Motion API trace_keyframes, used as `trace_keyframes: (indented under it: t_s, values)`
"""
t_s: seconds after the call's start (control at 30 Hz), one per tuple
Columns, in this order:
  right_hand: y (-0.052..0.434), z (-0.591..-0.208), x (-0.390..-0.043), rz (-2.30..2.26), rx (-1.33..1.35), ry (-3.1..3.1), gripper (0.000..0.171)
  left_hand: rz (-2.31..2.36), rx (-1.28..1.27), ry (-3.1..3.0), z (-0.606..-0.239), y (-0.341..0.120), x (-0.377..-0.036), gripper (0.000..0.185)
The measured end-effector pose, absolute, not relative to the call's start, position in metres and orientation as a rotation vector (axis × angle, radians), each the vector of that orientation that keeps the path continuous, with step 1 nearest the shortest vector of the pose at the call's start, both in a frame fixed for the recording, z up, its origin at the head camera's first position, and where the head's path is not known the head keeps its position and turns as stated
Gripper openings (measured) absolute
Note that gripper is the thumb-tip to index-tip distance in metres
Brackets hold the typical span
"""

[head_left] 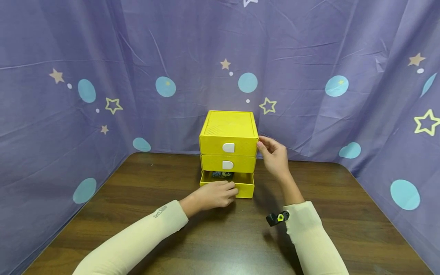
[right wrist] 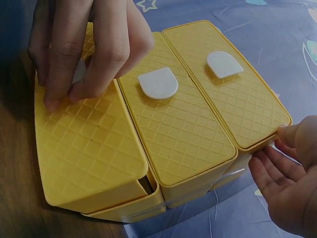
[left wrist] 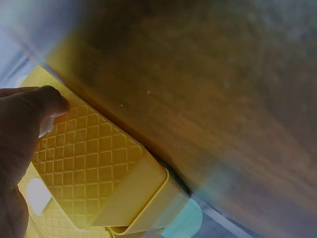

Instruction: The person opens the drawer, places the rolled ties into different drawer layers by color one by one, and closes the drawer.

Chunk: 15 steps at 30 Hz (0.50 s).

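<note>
A yellow three-drawer cabinet [head_left: 228,124] stands on the table, with white tab handles on its drawers. Its bottom drawer [head_left: 245,191] is pulled part way out, and dark, patterned contents [head_left: 222,175] show at the back inside. My left hand [head_left: 217,194] pinches the white handle [right wrist: 79,72] of that drawer, its fingers hiding most of the tab in the right wrist view. At the cabinet's right side, my right hand [head_left: 276,157] touches the top drawer's edge with its thumb, its other fingers stretched along the side wall.
Brown wood-grain table [head_left: 220,240] lies under and in front of the cabinet. A purple curtain [head_left: 192,49] with stars and dots hangs close behind it and along both sides. A black strap device [head_left: 277,218] sits at my right cuff.
</note>
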State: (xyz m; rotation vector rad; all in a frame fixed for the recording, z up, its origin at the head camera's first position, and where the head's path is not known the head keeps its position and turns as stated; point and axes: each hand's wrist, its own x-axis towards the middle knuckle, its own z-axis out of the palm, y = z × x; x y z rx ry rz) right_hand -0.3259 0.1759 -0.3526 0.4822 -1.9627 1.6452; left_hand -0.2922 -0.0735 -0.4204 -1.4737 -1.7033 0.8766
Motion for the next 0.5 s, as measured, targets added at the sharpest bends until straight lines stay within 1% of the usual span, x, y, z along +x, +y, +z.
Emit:
trace_keyframes:
  t_s: [0.5]
  values:
    - [0.1753, -0.3518, -0.3252, 1.637, 0.485, -1.966, 0.029, 0.875, -1.487, -1.696, -0.4195, -0.0710, -0.2990, 0.016]
